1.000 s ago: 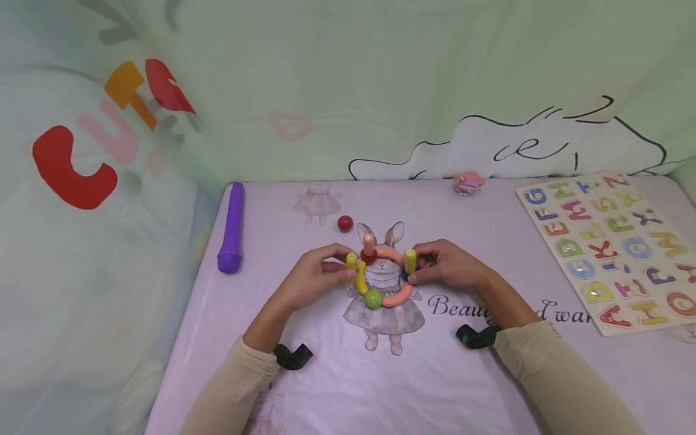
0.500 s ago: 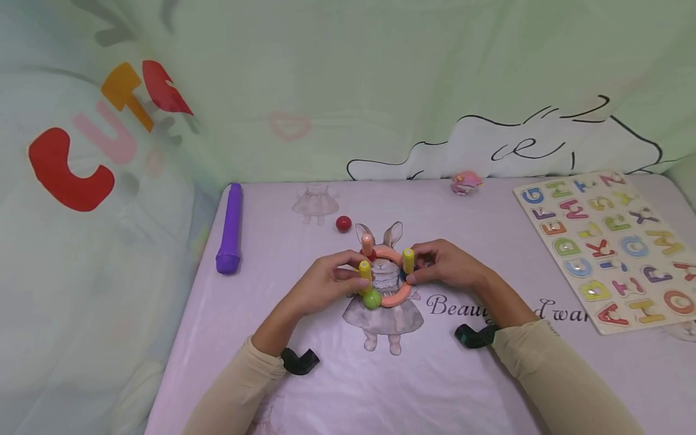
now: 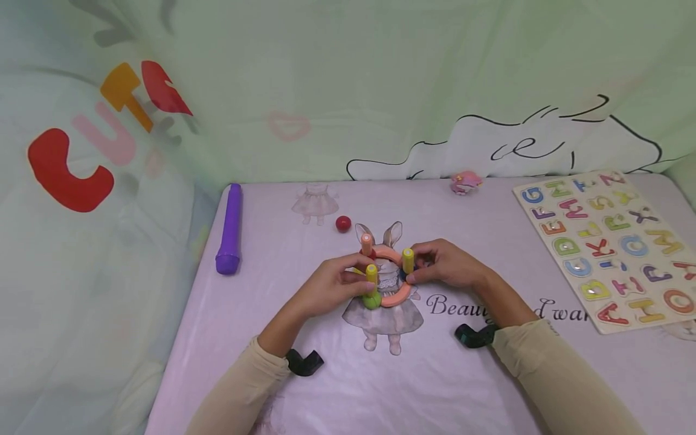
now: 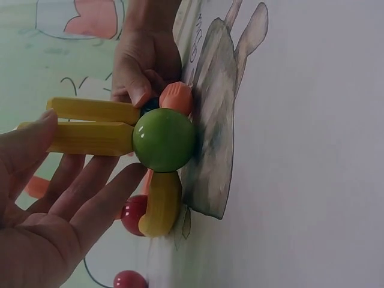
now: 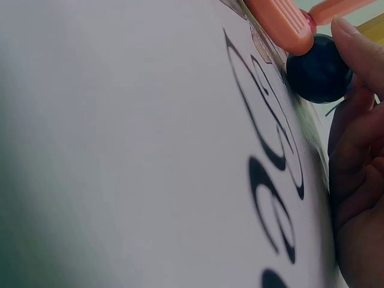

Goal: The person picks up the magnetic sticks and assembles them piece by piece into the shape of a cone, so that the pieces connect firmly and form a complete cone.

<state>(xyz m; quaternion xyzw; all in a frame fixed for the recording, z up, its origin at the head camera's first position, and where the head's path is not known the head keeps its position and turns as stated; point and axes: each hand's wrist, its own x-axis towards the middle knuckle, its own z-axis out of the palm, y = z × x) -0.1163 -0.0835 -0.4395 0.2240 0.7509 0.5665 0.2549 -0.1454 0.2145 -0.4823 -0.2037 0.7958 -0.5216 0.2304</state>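
A ring of curved pieces and balls lies on the tablecloth, with short sticks standing on it. My left hand (image 3: 334,284) pinches a yellow stick (image 4: 90,139), whose lower end touches the green ball (image 4: 165,140). With thumb and fingers my right hand (image 3: 448,263) grips the dark blue ball (image 5: 320,69), beneath another yellow stick (image 3: 408,261). Orange curved pieces (image 3: 396,297) form the right side of the ring. A yellow curved piece (image 4: 161,201) joins the green ball to the red ball (image 4: 133,210). Above that red ball stands an orange stick (image 3: 367,244).
A loose red ball (image 3: 343,224) lies behind the ring. The purple stick-like toy (image 3: 231,229) is at the table's left edge, and a small pink toy (image 3: 466,182) sits at the back. An alphabet puzzle board (image 3: 609,248) lies on the right.
My left hand has moved right and slightly toward me, carrying the yellow stick from the ring's left side to above the green ball. My right hand has stayed at the dark blue ball.
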